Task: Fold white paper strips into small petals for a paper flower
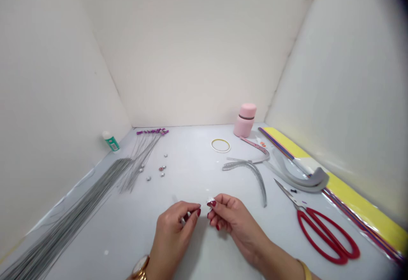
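My right hand [228,214] pinches a small shiny silvery-white piece [210,201] between thumb and index finger; its exact kind is too small to tell. Close beside it, apart by a narrow gap, my left hand [178,222] has thumb and index fingertip pressed together. Whatever is in that pinch, if anything, I cannot make out. Beyond the left hand lie several small silvery bead-like pieces [162,175], one with a reddish mark. A bundle of long grey wires [86,203] runs along the left side. Behind it lie thin stems tipped with purple buds [153,131].
Red-handled scissors [331,237] lie at the right, near curled grey strips [306,182] and a bent strip [258,176]. Behind are a tape ring [220,139] and a pink bottle [245,123]. Yellow packaged sheets [350,195] line the right wall; a glue stick [111,141] leans left.
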